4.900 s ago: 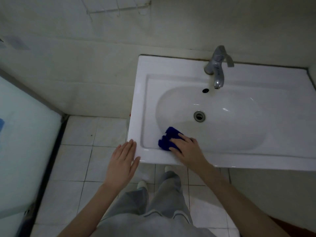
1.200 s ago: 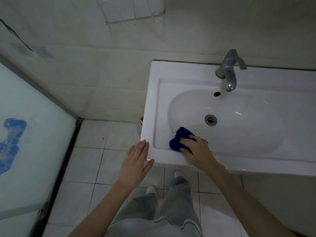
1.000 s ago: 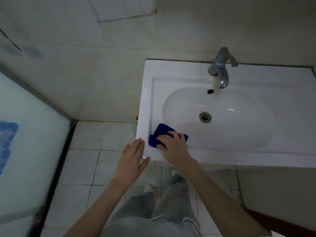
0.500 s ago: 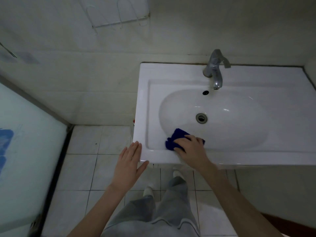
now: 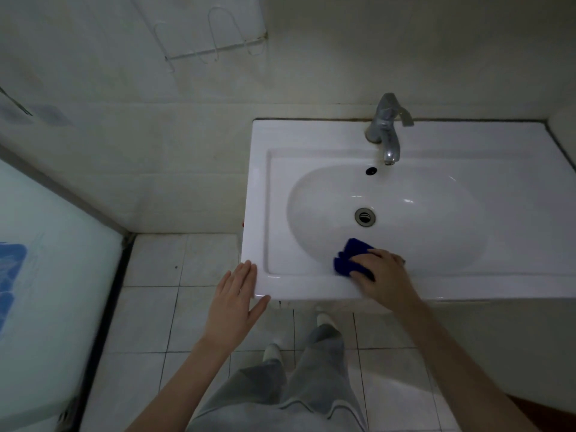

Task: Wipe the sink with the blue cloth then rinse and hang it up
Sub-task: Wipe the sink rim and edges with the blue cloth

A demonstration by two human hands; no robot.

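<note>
1. Pressing on a bunched blue cloth (image 5: 352,257), the right hand (image 5: 385,275) curls its fingers over the fabric and holds it against the near inner slope of the basin, just inside the front rim of the white sink (image 5: 258,198).
2. The left hand (image 5: 235,299) is released and flat, fingers straight and together. It touches the sink's front-left corner and holds nothing.
3. Only the far-left part of the cloth shows, poking out beyond the right fingertips toward the drain (image 5: 364,217). The rest is hidden beneath the hand. Wadded as it is, it has no clear long axis.
4. The right hand is on the cloth, while the left is well apart from it, off to the left.
5. The drain sits just beyond the cloth, mid-basin. Farther back are an overflow hole (image 5: 371,170) and a metal tap (image 5: 385,132) on the rear rim, its spout over the basin. No water is visible.
6. Wiping seems to be the step in hand. Most of the basin lies beyond and to the right of the cloth, so further strokes would likely sweep that way, and rinsing would mean carrying the cloth straight back to the tap.
7. A white wire rack (image 5: 215,48) hangs on the wall, up and left of the sink, probably where the cloth goes afterwards.
8. Below are a pale tiled floor (image 5: 149,307) and grey trousers (image 5: 280,397).
</note>
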